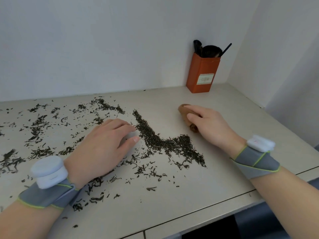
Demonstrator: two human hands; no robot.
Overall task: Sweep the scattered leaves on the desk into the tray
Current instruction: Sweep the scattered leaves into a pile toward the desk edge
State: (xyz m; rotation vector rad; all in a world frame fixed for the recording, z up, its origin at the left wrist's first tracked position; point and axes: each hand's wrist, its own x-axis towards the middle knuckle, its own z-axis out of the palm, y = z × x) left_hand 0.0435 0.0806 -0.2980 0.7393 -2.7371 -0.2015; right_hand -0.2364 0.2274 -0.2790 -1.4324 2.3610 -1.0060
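On the worktop (224, 169), mid-sweep: left fingers (124, 125) curl against leaves (155, 138), grip unclear, right fingers (195, 116) hold tray (183, 109); next I bring tray alongside.

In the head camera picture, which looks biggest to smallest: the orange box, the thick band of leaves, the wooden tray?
Largest: band of leaves, the widest spread.
Next: orange box, though it is farther away, so unsure.
Smallest: wooden tray, mostly hidden under the right hand.
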